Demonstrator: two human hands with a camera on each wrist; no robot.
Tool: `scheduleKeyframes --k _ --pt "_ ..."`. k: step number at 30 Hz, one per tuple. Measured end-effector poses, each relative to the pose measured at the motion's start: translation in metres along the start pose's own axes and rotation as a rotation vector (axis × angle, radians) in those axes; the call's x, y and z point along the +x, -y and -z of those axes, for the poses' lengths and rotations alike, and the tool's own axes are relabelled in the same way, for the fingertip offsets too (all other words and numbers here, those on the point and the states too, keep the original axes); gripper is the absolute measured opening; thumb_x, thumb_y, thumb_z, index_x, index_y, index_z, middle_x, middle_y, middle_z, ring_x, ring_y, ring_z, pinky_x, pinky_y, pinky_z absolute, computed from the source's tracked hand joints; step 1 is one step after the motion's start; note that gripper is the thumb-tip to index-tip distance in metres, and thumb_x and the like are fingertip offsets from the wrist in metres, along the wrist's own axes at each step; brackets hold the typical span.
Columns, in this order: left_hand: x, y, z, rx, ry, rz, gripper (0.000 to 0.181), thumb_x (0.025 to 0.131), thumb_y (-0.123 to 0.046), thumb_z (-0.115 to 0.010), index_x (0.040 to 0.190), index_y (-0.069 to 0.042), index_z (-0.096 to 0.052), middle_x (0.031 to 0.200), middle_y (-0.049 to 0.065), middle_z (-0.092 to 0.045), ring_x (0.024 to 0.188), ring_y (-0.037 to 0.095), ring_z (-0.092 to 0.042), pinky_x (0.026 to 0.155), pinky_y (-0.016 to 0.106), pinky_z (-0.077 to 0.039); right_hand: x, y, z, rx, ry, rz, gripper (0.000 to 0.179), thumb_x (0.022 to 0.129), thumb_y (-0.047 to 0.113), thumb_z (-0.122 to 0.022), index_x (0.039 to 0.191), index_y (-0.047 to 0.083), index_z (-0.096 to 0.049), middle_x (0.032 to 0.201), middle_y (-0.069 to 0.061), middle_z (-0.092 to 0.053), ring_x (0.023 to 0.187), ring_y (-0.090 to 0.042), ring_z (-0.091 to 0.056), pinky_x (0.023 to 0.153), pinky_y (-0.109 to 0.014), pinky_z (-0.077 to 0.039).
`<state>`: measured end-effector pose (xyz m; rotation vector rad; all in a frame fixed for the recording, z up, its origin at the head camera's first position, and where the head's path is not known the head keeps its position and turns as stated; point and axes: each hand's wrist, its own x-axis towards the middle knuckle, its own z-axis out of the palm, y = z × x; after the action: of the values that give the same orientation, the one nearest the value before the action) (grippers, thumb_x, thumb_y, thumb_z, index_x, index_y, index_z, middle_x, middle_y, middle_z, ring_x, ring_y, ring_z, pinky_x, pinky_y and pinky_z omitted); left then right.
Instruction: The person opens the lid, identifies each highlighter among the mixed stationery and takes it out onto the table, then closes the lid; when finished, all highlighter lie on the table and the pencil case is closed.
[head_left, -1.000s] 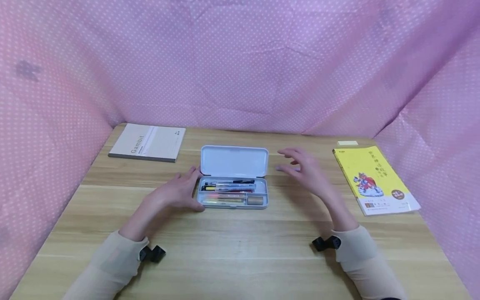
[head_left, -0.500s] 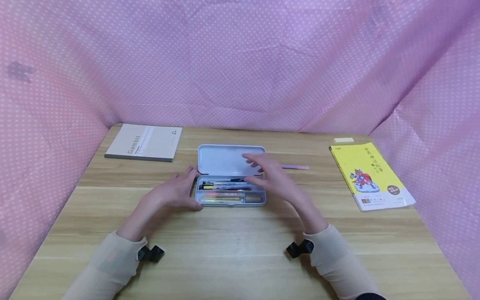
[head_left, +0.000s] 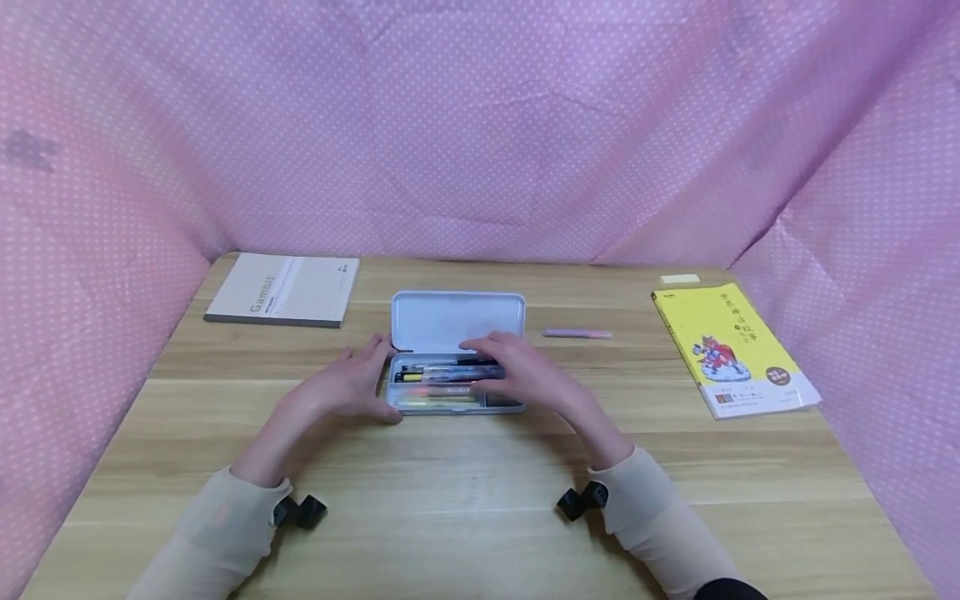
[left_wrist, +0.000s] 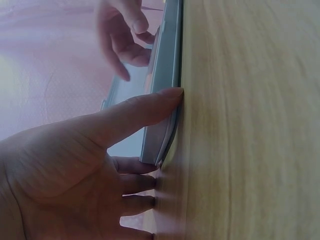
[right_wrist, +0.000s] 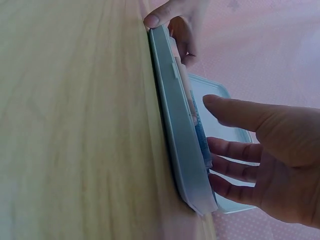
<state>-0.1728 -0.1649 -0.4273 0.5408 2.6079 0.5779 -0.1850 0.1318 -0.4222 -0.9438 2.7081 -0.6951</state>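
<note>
A pale blue pencil case lies open mid-table, its lid folded back. Several pens fill its long compartment, with highlighter-like sticks in front. My left hand holds the case's left end; in the left wrist view the thumb presses its front wall and the fingers spread round the end. My right hand hovers over the right part of the tray, fingers loosely bent and thumb apart. In the right wrist view its fingertips are right at the pens. It hides the tray's right side.
A purple-pink pen lies on the table right of the case. A grey notebook sits at the back left. At the right are a yellow book and a small pale eraser-like block. Pink dotted cloth hangs behind.
My right hand has let go of the purple-pink pen on the table, then moved left and down over the case's tray. The left hand stays at the case.
</note>
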Motion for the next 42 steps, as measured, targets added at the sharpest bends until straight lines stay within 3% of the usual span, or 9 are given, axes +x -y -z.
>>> scheduleKeyframes --k 3,12,31,42 --pt "-0.0001 0.0007 -0.0012 0.015 -0.001 -0.001 0.106 0.075 -0.046 -0.086 0.152 0.001 -0.031 0.164 0.038 -0.021 0.151 0.054 -0.03 0.126 0.071 -0.014 -0.0002 -0.001 -0.0015 -0.012 0.019 -0.01 0.054 0.093 0.035 -0.075 0.142 0.018 -0.061 0.133 -0.005 -0.067 0.119 -0.019 -0.061 0.105 -0.041 -0.055" --pt "0.0008 0.0014 -0.0006 0.019 -0.01 -0.003 0.107 0.074 -0.045 -0.087 0.152 0.002 -0.031 0.164 0.039 -0.019 0.15 0.056 -0.031 0.126 0.071 -0.015 0.0005 -0.0019 -0.0031 -0.018 0.022 -0.013 0.041 0.096 0.031 -0.072 0.134 0.016 -0.068 0.119 -0.004 -0.069 0.106 -0.016 -0.061 0.094 -0.037 -0.056" --pt "0.0009 0.001 -0.0008 0.016 -0.003 0.013 0.105 0.074 -0.045 -0.086 0.152 0.0 -0.032 0.166 0.037 -0.017 0.154 0.054 -0.024 0.126 0.071 -0.015 0.0004 -0.0038 -0.005 -0.006 0.011 0.011 0.033 0.098 0.026 -0.07 0.128 0.014 -0.071 0.116 -0.005 -0.068 0.101 -0.016 -0.061 0.088 -0.035 -0.055" --pt "0.0019 -0.0003 -0.0002 0.01 -0.004 0.005 0.102 0.073 -0.043 -0.087 0.149 0.0 -0.035 0.165 0.036 -0.021 0.153 0.052 -0.027 0.126 0.071 -0.015 0.0007 -0.0059 -0.0054 -0.011 0.009 0.016 0.029 0.098 0.015 -0.069 0.127 0.012 -0.072 0.116 -0.007 -0.069 0.105 -0.018 -0.062 0.091 -0.037 -0.057"
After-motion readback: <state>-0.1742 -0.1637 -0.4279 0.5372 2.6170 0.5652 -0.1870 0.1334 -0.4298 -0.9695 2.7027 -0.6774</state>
